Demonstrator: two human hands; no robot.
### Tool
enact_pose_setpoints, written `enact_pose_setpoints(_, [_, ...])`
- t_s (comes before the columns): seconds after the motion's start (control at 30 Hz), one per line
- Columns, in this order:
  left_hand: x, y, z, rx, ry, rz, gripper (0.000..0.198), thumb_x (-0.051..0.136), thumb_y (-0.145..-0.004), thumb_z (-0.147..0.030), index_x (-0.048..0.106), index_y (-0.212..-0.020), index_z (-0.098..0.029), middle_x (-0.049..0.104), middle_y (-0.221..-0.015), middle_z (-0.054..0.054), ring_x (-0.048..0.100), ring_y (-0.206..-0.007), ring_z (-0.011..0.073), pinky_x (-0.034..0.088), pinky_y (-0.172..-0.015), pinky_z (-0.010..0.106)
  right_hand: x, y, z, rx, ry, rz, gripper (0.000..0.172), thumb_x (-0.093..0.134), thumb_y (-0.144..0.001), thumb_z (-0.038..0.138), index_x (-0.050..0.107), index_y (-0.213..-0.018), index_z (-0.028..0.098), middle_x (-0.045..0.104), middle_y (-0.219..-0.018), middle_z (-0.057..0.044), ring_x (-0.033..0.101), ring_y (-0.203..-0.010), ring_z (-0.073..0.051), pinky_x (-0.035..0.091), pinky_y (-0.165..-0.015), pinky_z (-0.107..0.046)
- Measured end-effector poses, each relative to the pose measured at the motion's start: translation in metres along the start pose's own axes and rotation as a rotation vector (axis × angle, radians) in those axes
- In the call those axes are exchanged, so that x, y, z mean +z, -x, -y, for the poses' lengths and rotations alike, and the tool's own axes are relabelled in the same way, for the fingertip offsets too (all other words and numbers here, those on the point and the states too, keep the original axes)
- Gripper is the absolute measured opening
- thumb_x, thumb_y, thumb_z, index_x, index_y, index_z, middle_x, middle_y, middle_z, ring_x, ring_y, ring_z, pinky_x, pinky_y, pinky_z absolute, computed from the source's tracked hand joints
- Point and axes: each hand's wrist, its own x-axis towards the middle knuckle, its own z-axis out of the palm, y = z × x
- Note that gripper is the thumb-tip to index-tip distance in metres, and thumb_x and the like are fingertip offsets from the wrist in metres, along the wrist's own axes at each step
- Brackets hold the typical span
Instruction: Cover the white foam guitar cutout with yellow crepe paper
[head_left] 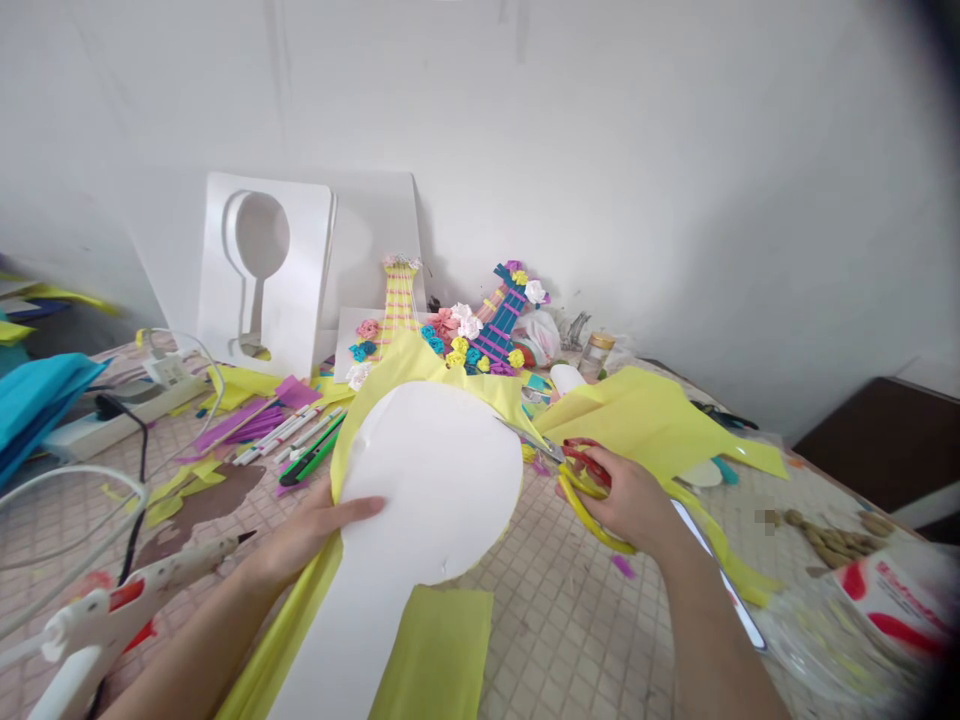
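Observation:
A large white paddle-shaped board [439, 470], round at the top with a wide handle, lies over yellow crepe paper [442, 650]. My left hand [319, 525] grips its left edge together with the paper, thumb on the white face. In my right hand [634, 500] are scissors [589, 500] with red and yellow handles, fingers through the loops. Their blades reach the paper at the board's upper right edge. Along the lower right of the round part the paper is trimmed close to the board. The fingers of my left hand are hidden underneath.
A white glue gun [112, 605] lies at the left, near a power strip [124, 420]. A green cutter [311, 455] rests beside several markers [274, 435]. Decorated woven pieces [502, 320] and a cut-out panel [300, 300] stand by the wall. At right are a phone [720, 575] and a plastic jar [862, 620].

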Motion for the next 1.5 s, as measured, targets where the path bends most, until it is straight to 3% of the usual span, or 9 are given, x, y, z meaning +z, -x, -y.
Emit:
enact_pose_setpoints(0.37, [0.001, -0.001, 0.002, -0.006, -0.006, 0.003, 0.096, 0.074, -0.062, -0.024, 0.019, -0.14, -0.025, 0.071, -0.089, 0.008, 0.067, -0.057, 0.0274, 0.056, -0.057, 0.04, 0.0, 0.001, 0.006, -0.013, 0.029, -0.035, 0.041, 0.056, -0.071, 0.049, 0.06, -0.101, 0.021, 0.068, -0.098, -0.006, 0.064, -0.085, -0.023, 0.05, -0.07, -0.032])
enact_pose_setpoints(0.63, [0.001, -0.001, 0.001, -0.012, 0.003, -0.02, 0.103, 0.074, -0.061, -0.019, 0.009, -0.141, -0.025, 0.071, -0.089, 0.006, 0.068, -0.062, 0.0273, 0.056, -0.057, 0.036, 0.006, 0.0, -0.001, -0.004, 0.093, -0.063, 0.042, 0.057, -0.068, 0.053, 0.065, -0.091, 0.019, 0.068, -0.077, -0.005, 0.063, -0.066, -0.021, 0.046, -0.058, -0.031])
enact_pose_setpoints(0.83, [0.003, 0.002, 0.0, -0.012, -0.013, -0.004, 0.099, 0.074, -0.061, -0.024, 0.014, -0.141, -0.023, 0.071, -0.085, 0.007, 0.067, -0.054, 0.0268, 0.056, -0.054, 0.038, 0.005, -0.001, -0.005, -0.035, 0.112, -0.104, 0.037, 0.059, -0.067, 0.051, 0.068, -0.088, 0.022, 0.066, -0.066, -0.003, 0.06, -0.058, -0.019, 0.045, -0.053, -0.029])
enact_pose_setpoints(0.97, [0.003, 0.002, 0.0, -0.006, -0.016, 0.005, 0.098, 0.075, -0.061, -0.022, 0.016, -0.14, -0.024, 0.071, -0.085, 0.007, 0.067, -0.057, 0.0276, 0.056, -0.056, 0.039, 0.004, 0.0, -0.006, -0.029, 0.127, -0.105, 0.036, 0.058, -0.067, 0.052, 0.068, -0.083, 0.021, 0.066, -0.066, -0.004, 0.06, -0.058, -0.02, 0.045, -0.053, -0.03])
enact_pose_setpoints(1.27, [-0.001, -0.001, 0.002, -0.034, -0.014, 0.077, 0.101, 0.076, -0.059, -0.026, 0.016, -0.14, -0.022, 0.071, -0.089, 0.009, 0.068, -0.071, 0.0314, 0.056, -0.059, 0.04, 0.005, 0.0, 0.001, 0.013, 0.092, -0.058, 0.042, 0.056, -0.069, 0.052, 0.063, -0.095, 0.02, 0.069, -0.08, -0.005, 0.064, -0.069, -0.022, 0.048, -0.059, -0.031])
enact_pose_setpoints(1.4, [-0.001, -0.001, 0.004, -0.044, 0.008, 0.104, 0.107, 0.076, -0.059, -0.026, 0.009, -0.141, -0.022, 0.071, -0.089, 0.009, 0.068, -0.07, 0.0309, 0.056, -0.06, 0.041, 0.006, 0.0, -0.003, -0.014, 0.11, -0.074, 0.04, 0.058, -0.068, 0.051, 0.064, -0.092, 0.02, 0.068, -0.076, -0.005, 0.063, -0.067, -0.021, 0.048, -0.059, -0.031])
enact_pose_setpoints(1.5, [-0.001, -0.001, 0.004, -0.045, -0.005, 0.102, 0.105, 0.076, -0.059, -0.026, 0.012, -0.141, -0.021, 0.071, -0.088, 0.009, 0.068, -0.07, 0.0306, 0.056, -0.06, 0.04, 0.006, 0.0, -0.006, -0.027, 0.121, -0.075, 0.038, 0.057, -0.068, 0.051, 0.065, -0.089, 0.021, 0.068, -0.075, -0.005, 0.062, -0.064, -0.02, 0.047, -0.057, -0.03])
